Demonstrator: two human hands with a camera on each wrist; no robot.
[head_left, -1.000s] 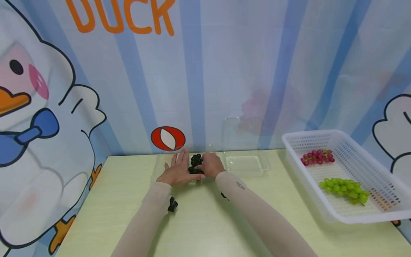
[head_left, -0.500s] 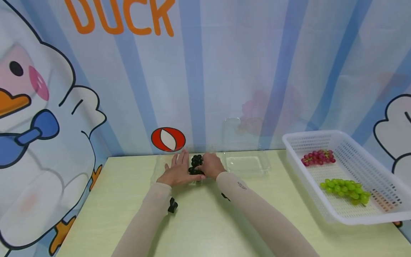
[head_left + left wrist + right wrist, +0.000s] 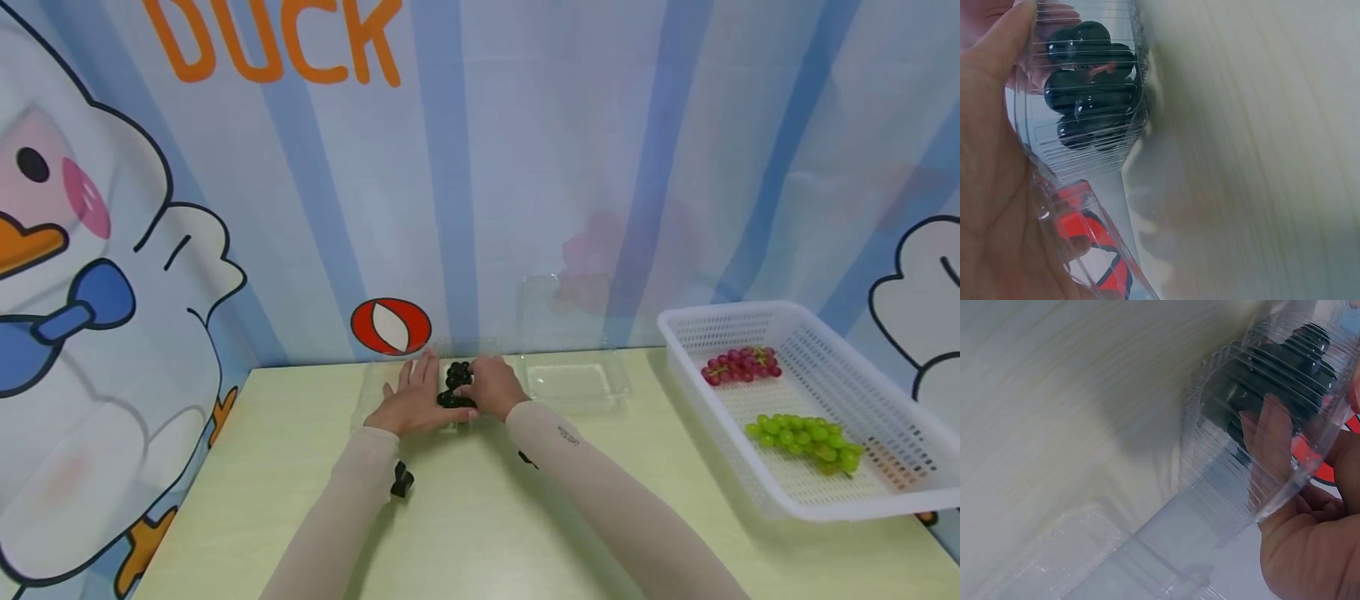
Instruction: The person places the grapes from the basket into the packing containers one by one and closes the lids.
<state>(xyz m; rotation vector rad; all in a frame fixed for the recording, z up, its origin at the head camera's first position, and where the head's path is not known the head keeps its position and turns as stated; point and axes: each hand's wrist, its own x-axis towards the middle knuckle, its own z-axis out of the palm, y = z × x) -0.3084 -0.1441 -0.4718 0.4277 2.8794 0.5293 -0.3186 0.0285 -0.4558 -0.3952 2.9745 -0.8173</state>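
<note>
A bunch of black grapes (image 3: 459, 375) lies in a clear plastic clamshell box (image 3: 1082, 156) near the back edge of the table. My left hand (image 3: 411, 404) rests along the box's left side, fingers straight and pointing away, thumb reaching across the near rim. From the right, my right hand (image 3: 497, 387) reaches into the box and grips the grapes with curled fingers. Through the ridged clear wall, the right wrist view shows fingertips (image 3: 1272, 425) against the dark grapes. Part of the bunch is hidden behind the right hand.
Another clear clamshell box (image 3: 573, 382) stands to the right, its lid (image 3: 566, 312) raised against the curtain. At far right is a white perforated basket (image 3: 720, 446) holding red grapes (image 3: 741, 365) and green grapes (image 3: 806, 440). The striped duck curtain (image 3: 517, 167) hangs at the back.
Both hands and the black grapes stay in place; only the head view shifts very slightly.
</note>
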